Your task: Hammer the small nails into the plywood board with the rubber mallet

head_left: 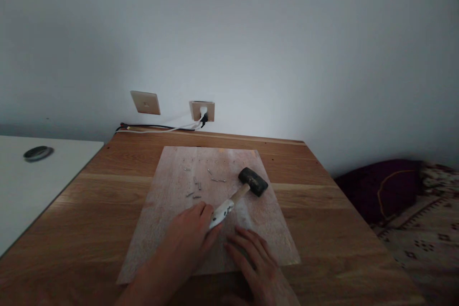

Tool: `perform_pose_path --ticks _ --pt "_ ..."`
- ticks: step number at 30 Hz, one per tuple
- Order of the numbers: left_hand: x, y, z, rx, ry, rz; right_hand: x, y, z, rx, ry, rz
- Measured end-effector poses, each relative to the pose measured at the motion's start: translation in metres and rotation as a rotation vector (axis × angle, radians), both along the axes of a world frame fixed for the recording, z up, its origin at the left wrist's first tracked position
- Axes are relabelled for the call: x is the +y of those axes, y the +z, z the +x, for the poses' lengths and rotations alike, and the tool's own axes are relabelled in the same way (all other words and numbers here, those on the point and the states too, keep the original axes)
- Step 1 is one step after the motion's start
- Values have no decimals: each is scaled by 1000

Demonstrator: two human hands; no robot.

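My left hand (195, 227) is wrapped around the handle of a mallet (254, 181). Its black head rests at or just over the right part of a thin wooden board (154, 229), and the wooden shaft has a white, dark-spotted grip. Flat near the board's front edge lies my right hand (254, 260), fingers spread, holding nothing. Several small metal pieces, like screws or nails (198, 183), are scattered on the board beyond my left hand. Along the board's far edge runs a row of small dots (207, 160), too small to tell whether nails or holes.
The board lies on a wooden table (308, 229) against a wall. A wall socket (203, 111) holds plugs, with cables (161, 129) along the table's back edge. A white surface (43, 186) with a round dark object (37, 153) adjoins left; a purple cushion (376, 186) sits right.
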State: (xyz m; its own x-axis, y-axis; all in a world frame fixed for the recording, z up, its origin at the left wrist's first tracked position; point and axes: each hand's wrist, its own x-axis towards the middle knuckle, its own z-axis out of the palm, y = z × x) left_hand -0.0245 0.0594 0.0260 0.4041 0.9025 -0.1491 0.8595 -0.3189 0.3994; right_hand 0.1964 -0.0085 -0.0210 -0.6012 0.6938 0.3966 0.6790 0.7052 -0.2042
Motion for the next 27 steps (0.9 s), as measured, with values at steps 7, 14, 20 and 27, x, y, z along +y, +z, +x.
perform_pose_path --ticks 7,14,20,27 --pt "20 26 -30 -595 80 -58 10 4 -5 2 -103 -114" --pt "69 26 -49 -834 258 -246 24 11 -6 22 -190 -229" --pt "94 -9 -66 -603 470 26 80 44 1 179 -60 -316" --pt "98 -9 -83 -460 563 242 203 96 -9 4 -265 -260"
